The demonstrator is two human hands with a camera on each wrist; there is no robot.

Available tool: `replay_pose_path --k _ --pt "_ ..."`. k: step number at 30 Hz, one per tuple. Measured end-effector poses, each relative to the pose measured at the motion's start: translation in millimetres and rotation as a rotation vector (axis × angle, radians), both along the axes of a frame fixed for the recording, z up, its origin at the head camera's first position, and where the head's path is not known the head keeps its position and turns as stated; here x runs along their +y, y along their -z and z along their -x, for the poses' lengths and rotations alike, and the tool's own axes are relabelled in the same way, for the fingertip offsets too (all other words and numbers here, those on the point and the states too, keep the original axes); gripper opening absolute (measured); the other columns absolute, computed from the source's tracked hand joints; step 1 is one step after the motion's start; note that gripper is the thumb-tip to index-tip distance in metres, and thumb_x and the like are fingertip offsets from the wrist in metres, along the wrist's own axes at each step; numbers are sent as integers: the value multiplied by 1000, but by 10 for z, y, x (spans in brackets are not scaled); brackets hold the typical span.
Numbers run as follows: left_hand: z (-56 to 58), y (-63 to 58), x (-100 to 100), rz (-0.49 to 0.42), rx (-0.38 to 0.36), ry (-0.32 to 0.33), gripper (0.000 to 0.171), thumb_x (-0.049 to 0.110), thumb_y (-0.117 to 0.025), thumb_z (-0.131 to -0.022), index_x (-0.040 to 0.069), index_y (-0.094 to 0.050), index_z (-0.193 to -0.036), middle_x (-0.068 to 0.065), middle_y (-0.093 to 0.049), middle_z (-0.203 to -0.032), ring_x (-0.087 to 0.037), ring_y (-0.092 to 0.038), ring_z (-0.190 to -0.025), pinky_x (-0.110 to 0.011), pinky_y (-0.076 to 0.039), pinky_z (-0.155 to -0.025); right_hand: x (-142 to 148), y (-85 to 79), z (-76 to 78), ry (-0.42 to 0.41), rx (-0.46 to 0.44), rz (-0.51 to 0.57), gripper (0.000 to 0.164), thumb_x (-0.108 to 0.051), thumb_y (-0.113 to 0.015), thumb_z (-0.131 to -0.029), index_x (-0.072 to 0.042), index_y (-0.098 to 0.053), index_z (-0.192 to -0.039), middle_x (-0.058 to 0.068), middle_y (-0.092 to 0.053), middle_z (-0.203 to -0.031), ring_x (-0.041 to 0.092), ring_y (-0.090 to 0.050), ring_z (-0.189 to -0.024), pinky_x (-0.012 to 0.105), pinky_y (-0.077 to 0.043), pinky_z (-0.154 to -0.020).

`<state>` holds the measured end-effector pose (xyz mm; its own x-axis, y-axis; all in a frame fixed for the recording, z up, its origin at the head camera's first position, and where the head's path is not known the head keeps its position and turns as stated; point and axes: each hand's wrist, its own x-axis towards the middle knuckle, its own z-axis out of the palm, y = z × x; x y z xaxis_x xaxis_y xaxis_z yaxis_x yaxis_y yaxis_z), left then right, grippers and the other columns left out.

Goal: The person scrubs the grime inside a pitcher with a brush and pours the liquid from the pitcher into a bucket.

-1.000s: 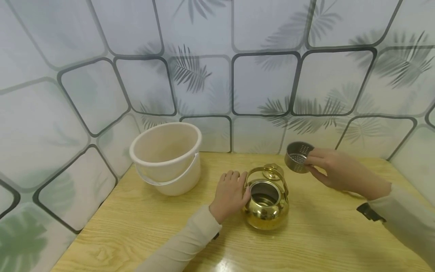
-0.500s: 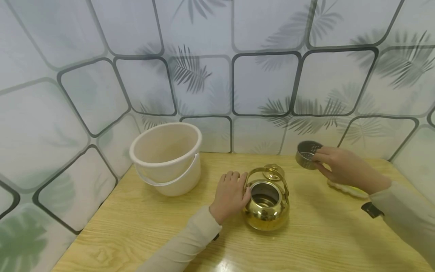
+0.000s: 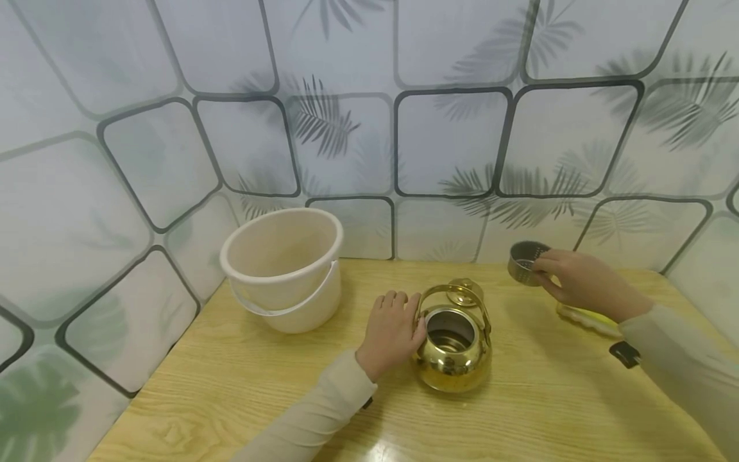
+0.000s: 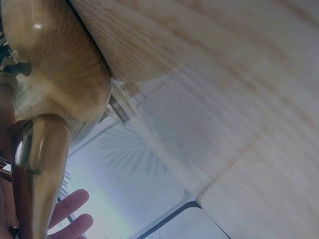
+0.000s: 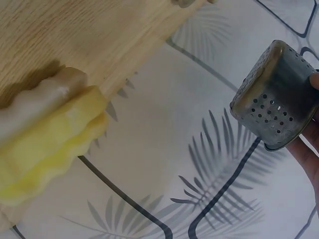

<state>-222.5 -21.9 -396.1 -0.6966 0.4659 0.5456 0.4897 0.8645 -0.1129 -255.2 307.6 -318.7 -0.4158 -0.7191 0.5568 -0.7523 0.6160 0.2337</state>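
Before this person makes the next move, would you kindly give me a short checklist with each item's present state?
1. Perforated metal cup held: ok, the right hand grips it.
2. Kettle upright on the table: ok.
3. Kettle mouth uncovered: ok, the lid lies off, behind it.
4. Left hand at the kettle: ok, on its left side.
5. Table under the right wrist free: not ok, a yellow-and-white wavy item lies there.
6. Kettle dry inside: cannot tell.

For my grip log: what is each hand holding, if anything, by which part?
The right hand pinches the strainer by its wall, near the rim. The left hand rests against the kettle; whether it grips cannot be told.
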Motion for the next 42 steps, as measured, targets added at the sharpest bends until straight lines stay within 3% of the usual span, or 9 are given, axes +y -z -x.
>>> replay_pose_path --k 5,8,29,42 --pt "-5 0 -5 2 5 4 38 35 -48 -89 13 -59 -118 -3 -63 -96 -19 -57 -92 -32 -45 -79 22 73 73 12 -19 -5 19 3 -74 -60 -4 -67 -77 5 -64 -73 17 -59 -61 32 -49 -54" --pt "-2 7 -7 8 7 3 37 36 -48 -89 13 -59 -117 -3 -63 -95 -19 -57 -92 -32 -45 -79 22 103 102 21 -22 -12 23 3 -76 -57 -5 -67 -77 5 -64 -73 16 -59 -61 31 -50 -54" --pt "-5 -4 -4 4 -15 1 38 35 -47 -90 13 -59 -119 -3 -63 -98 -20 -58 -95 -33 -46 -83 -68 244 184 28 -60 -30 20 0 -77 -62 -9 -67 -76 2 -64 -72 14 -59 -62 31 -50 -56" --pt "6 2 7 8 -38 -9 36 35 -47 -91 13 -59 -118 -2 -64 -97 -19 -58 -95 -32 -46 -82 -84 345 250 44 -98 -41 17 1 -75 -65 -5 -68 -78 3 -63 -71 14 -57 -60 30 -49 -55"
